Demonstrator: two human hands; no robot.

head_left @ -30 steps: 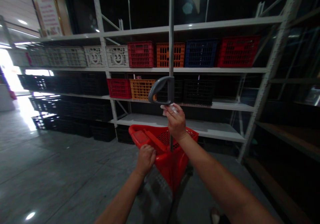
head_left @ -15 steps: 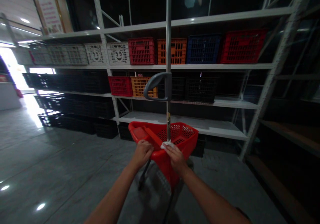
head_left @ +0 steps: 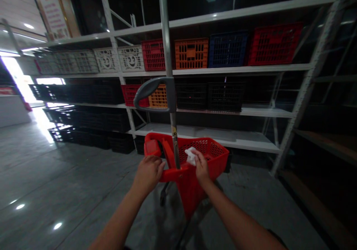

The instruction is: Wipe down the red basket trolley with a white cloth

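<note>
A red plastic shopping cart stands on the floor in front of me, its perforated basket toward the right. From its near edge rises a tall metal pole, leaning a little left, with a grey loop handle partway up. My left hand is closed over the cart's red rim, left of the pole's foot. In my right hand is a crumpled white cloth, pinched between thumb and fingers above the basket, just right of the pole and apart from it.
Behind the cart runs a white metal rack holding white, red, orange, blue and black plastic crates. Dark crates fill its lower left shelves. A rack upright stands at the right. Grey floor spreads to the left.
The cart has turned, and its pole and handle have shifted left. My right hand has lifted the white cloth off the pole's foot. My left hand has moved left with the rim.
</note>
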